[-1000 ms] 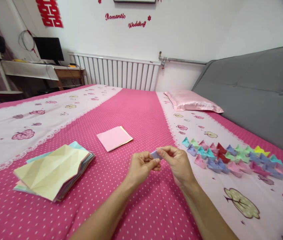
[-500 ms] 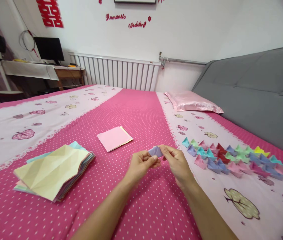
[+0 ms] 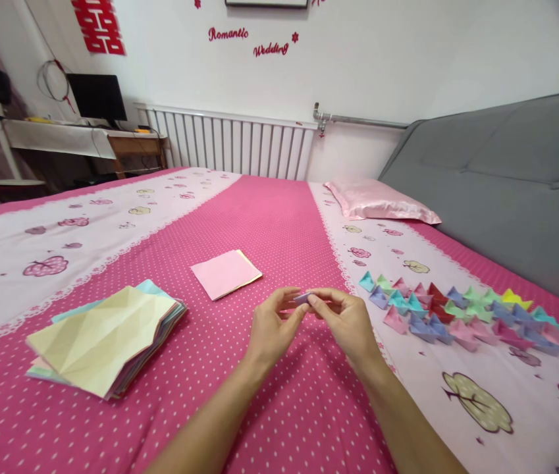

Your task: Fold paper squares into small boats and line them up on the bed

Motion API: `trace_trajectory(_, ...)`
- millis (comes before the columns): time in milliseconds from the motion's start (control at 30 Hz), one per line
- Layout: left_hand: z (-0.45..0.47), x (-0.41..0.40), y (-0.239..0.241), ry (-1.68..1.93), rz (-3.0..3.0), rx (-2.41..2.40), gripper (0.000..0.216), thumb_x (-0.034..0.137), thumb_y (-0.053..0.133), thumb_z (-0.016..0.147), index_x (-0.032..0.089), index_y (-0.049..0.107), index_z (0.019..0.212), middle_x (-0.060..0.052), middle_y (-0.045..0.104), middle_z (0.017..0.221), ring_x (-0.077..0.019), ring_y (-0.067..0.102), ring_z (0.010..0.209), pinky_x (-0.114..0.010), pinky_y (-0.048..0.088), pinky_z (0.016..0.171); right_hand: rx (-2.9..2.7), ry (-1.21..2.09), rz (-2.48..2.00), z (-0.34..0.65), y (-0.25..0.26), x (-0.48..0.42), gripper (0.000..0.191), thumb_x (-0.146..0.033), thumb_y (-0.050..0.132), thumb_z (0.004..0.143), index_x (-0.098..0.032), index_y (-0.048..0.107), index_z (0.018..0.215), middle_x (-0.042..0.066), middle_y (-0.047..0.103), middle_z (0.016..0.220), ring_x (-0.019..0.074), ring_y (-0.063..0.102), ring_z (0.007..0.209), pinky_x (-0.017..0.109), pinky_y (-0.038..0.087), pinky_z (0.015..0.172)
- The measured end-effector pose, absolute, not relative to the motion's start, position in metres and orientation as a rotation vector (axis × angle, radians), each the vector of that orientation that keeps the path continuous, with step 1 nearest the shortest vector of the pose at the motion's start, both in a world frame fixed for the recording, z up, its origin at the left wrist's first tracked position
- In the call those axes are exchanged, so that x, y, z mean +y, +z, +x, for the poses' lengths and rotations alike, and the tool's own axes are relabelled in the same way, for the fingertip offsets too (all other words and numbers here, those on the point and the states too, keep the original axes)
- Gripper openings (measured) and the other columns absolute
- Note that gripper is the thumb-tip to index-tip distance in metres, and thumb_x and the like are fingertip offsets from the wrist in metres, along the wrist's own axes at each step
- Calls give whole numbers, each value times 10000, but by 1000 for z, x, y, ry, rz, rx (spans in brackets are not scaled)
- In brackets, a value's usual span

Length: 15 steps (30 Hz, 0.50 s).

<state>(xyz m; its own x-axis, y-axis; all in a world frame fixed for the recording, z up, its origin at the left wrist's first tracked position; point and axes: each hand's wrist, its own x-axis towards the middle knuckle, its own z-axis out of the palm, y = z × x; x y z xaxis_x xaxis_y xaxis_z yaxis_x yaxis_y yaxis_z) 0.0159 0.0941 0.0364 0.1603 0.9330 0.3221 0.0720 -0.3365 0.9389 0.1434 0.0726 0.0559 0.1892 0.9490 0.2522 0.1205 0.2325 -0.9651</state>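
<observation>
Just above the pink dotted bedspread (image 3: 269,217), my left hand (image 3: 274,322) and my right hand (image 3: 346,319) meet over a small folded lilac paper piece (image 3: 303,297). Fingertips of both hands pinch it, and most of it is hidden by them. To the right lies a cluster of several small folded paper boats (image 3: 457,309) in many colours. A stack of creased coloured sheets (image 3: 106,336), pale yellow on top, rests at the left. A smaller pink square stack of paper (image 3: 226,272) lies beyond my hands.
A pink pillow (image 3: 382,201) lies at the bed's far right beside a grey padded headboard (image 3: 506,178). A white radiator (image 3: 230,141) runs along the far wall. A desk with a dark monitor (image 3: 96,95) stands at the back left.
The lilac piece has been pressed flatter and shows less between my fingers. Both hands have shifted slightly away from me.
</observation>
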Motion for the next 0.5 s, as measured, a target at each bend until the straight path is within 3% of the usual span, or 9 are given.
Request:
trace_trajectory(200, 15, 91, 38, 1421, 1815, 994, 205, 219, 570, 769, 214, 652, 957, -37, 685, 885, -146, 630, 790, -280, 535, 672, -1337, 739, -1268, 142, 53, 73, 246, -339, 601, 745, -172, 686, 905, 80, 705, 835, 205, 659, 754, 365, 524, 738)
trace_trajectory(500, 16, 95, 34, 1378, 1655, 1081, 95, 184, 585, 721, 153, 650, 784, -49, 684, 758, -153, 649, 722, -297, 530, 724, -1394, 817, -1226, 142, 46, 77, 225, -331, 587, 750, -127, 638, 828, 103, 694, 805, 198, 663, 734, 323, 531, 707)
